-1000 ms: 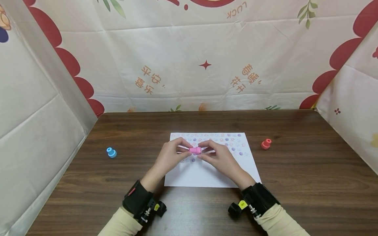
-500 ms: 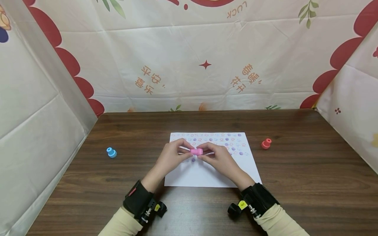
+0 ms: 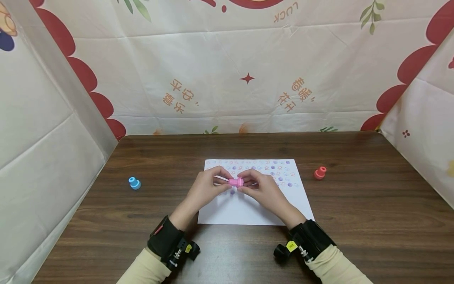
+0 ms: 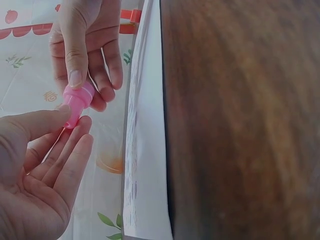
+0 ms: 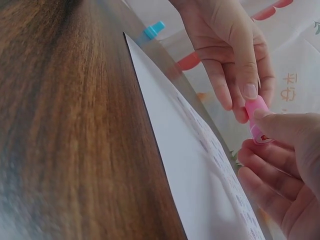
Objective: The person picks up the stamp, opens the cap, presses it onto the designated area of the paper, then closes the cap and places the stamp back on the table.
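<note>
A small pink stamper (image 3: 235,182) is held sideways above a white sheet of paper (image 3: 248,211) between both hands. My left hand (image 3: 207,187) pinches its narrow handle between thumb and fingertips. With thumb and fingertips, my right hand (image 3: 262,189) grips the wider end. In the left wrist view the stamper's pink body (image 4: 76,102) shows between the two hands. A small red picture is visible on the stamper's round end (image 5: 262,139) in the right wrist view. Rows of red, blue and purple stamped marks cover the paper's upper part, partly hidden by the hands.
On the wooden table (image 3: 106,236), a blue stamper (image 3: 134,183) stands to the left of the paper. A red stamper (image 3: 320,173) stands to its right. Behind the table hangs a white printed cloth (image 3: 220,59), and cloth also borders both sides.
The pink stamper and both hands have shifted very slightly to the right from the first frame. Both hands still hold it; the blue and red stampers stay in place.
</note>
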{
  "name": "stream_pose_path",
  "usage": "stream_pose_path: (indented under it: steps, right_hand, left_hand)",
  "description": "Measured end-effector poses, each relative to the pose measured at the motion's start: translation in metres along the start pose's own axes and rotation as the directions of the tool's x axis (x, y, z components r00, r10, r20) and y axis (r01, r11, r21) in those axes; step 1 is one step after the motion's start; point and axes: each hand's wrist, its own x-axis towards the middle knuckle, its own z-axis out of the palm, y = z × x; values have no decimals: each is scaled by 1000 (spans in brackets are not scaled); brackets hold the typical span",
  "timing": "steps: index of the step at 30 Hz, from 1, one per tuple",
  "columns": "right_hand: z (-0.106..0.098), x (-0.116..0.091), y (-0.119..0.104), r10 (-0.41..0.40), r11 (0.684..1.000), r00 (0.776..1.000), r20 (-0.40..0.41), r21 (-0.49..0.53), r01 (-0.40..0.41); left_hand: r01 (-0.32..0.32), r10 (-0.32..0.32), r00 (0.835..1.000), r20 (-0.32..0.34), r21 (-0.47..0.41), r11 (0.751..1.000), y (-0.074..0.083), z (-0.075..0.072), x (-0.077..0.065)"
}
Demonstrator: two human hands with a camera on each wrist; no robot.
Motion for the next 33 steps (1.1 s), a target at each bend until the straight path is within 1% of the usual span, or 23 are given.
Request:
stream_pose_path:
  steps: [7, 17, 22, 27, 30, 33]
  right_hand:
    - [1, 0, 2, 6, 1000, 1000, -12, -2, -6]
    - [3, -2, 3, -15, 999, 999, -37, -31, 14]
    - [2, -2, 3, -10, 999, 999, -42, -37, 8]
    - [0, -3, 4, -37, 999, 998, -49, -26, 36]
    - [-5, -4, 7, -41, 999, 996, -74, -29, 39]
    - [-12, -7, 12, -29, 999, 994, -104, -43, 25]
  left_hand:
    - [12, -12, 1000, -6, 12, 1000, 0, -1, -1]
    - [8, -8, 1000, -7, 21, 1000, -1, -1, -3]
    - [6, -5, 1000, -11, 27, 1000, 0, -1, -3]
    - [3, -3, 1000, 0, 29, 1000, 0, -3, -3]
    - [24, -24, 1000, -20, 37, 999, -2, -8, -4]
    - [49, -47, 997, -61, 41, 998, -5, -15, -4]
